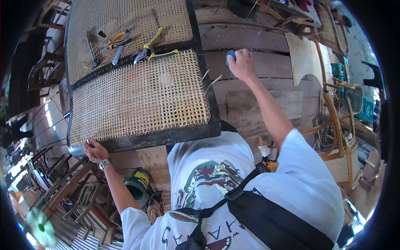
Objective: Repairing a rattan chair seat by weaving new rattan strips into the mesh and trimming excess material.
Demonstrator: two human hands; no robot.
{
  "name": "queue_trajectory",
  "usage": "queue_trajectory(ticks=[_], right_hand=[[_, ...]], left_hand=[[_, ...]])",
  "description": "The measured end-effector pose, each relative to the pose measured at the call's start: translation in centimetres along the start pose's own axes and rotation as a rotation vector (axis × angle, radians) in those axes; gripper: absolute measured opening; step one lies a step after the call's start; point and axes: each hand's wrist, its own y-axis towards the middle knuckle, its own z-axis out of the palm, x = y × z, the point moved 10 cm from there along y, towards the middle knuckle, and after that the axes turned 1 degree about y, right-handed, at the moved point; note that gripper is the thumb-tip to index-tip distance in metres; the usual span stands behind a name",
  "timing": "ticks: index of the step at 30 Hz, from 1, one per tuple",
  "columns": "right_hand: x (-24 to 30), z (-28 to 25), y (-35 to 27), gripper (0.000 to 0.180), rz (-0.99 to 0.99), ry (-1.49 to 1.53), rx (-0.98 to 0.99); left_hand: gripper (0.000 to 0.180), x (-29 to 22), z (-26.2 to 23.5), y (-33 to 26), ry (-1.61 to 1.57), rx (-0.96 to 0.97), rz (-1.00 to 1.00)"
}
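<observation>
A woven cane panel (137,98) in a dark wooden frame (175,134) lies in front of me. My left hand (96,151) is at the near left corner of this frame, its fingers curled against the edge. Out to the right, beyond the frame, my right hand (243,64) is closed on a blue object (230,57), mostly covered by the fingers, so its kind does not show. Yellow-handled pruning shears (146,54) lie on the cane, with pliers (120,38) and a blade-like tool (118,54) to their left. Loose cane ends (213,82) stick out past the frame's right side.
Below the frame stands a dark green bucket (136,188). A hammer (263,149) is by my right side. Wooden chair frames (335,129) stand at the right, more wooden furniture (85,200) at the lower left. A pale cut board (306,58) lies on the planks at the right.
</observation>
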Motion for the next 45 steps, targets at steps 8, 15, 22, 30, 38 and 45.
queue_trajectory(ticks=[8,15,22,30,38,45], right_hand=[[22.4,0.0,-6.4,0.025,-0.474,0.776,0.286],[-4.4,4.4,0.5,0.034,0.139,-0.233,0.254],[-12.1,2.9,-8.5,0.051,0.895,0.834,0.582],[-2.1,2.2,-9.0,0.048,0.833,0.942,0.464],[0.3,2.7,-10.2,0.047,1.075,1.264,0.367],[4.8,6.3,-5.8,0.049,0.555,0.982,0.553]], left_hand=[[0.044,-0.2,-0.3,0.0,0.027,-0.051,0.0],[0.048,-0.1,-1.0,-0.3,0.028,-0.097,0.041],[0.025,-24.7,-0.3,-2.0,-0.478,0.515,0.314],[0.053,-52.2,8.4,-15.1,-0.641,1.313,1.063],[0.024,-54.6,8.0,-17.6,-0.562,1.347,1.372],[0.016,-52.7,4.2,-15.7,-0.9,1.018,1.402]])
